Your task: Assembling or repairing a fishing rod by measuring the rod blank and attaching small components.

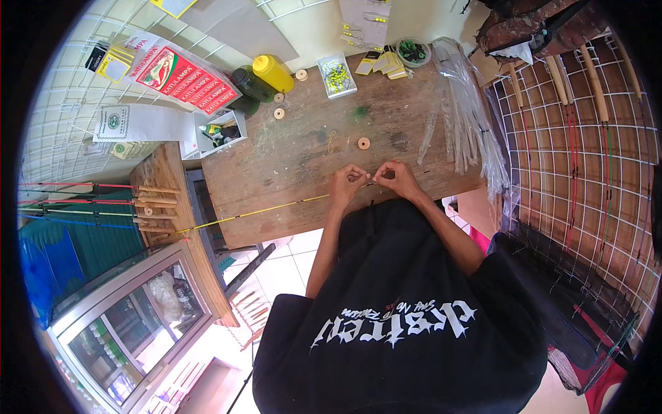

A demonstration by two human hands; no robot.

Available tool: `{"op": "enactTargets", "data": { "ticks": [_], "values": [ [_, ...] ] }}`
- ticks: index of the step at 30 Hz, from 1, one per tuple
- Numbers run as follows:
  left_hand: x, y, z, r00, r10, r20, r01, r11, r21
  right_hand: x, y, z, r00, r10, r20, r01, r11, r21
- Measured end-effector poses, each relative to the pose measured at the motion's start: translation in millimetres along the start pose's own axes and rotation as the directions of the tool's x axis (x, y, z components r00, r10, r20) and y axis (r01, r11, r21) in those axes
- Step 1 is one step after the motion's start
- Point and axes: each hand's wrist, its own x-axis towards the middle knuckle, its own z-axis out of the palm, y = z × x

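Observation:
A thin yellow fishing rod [276, 208] lies slantwise over the near part of the wooden table, its line continuing under my hands to a darker stretch on the right. My left hand [347, 183] is closed in a pinch just above the rod. Opposite it, almost touching, my right hand [398, 179] pinches too, thumb and forefinger together. What is between the fingertips is too small to make out. Beyond the hands sits a round wooden spool [363, 143], with a loose loop of pale thread [332, 142] to its left.
Small spools, a yellow bottle [273, 74], a dark bottle [254, 84] and a white tray of yellow-green pieces [337, 76] stand toward the back. Clear plastic sleeves [458, 114] cover the table's right side. Rods with wooden handles [594, 83] hang on the right-hand grid; a glass cabinet [138, 324] stands left.

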Motion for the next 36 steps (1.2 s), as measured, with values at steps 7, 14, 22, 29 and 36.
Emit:
{"op": "enactTargets", "data": {
  "ticks": [7,14,22,29,36],
  "values": [
    [-1,-7,-4,1.000,0.004,-0.016,-0.003,0.999,0.044,-4,0,-7,0.996,-0.093,-0.007,0.092,0.993,-0.070],
    [-5,-5,-9,1.000,-0.008,-0.020,0.010,0.994,0.111,-8,-2,-10,0.997,-0.072,0.001,0.071,0.995,-0.071],
    [-9,3,-13,1.000,0.004,-0.030,0.001,0.986,0.165,-10,1,-11,0.998,-0.069,-0.006,0.067,0.990,-0.120],
    [-8,-4,-14,1.000,0.020,0.017,-0.021,0.996,0.082,-10,1,-12,0.996,-0.092,-0.014,0.090,0.986,-0.137],
    [-13,2,-14,0.999,0.042,0.008,-0.042,0.996,0.080,-12,2,-13,0.992,-0.125,-0.013,0.123,0.984,-0.129]
  ]
}}
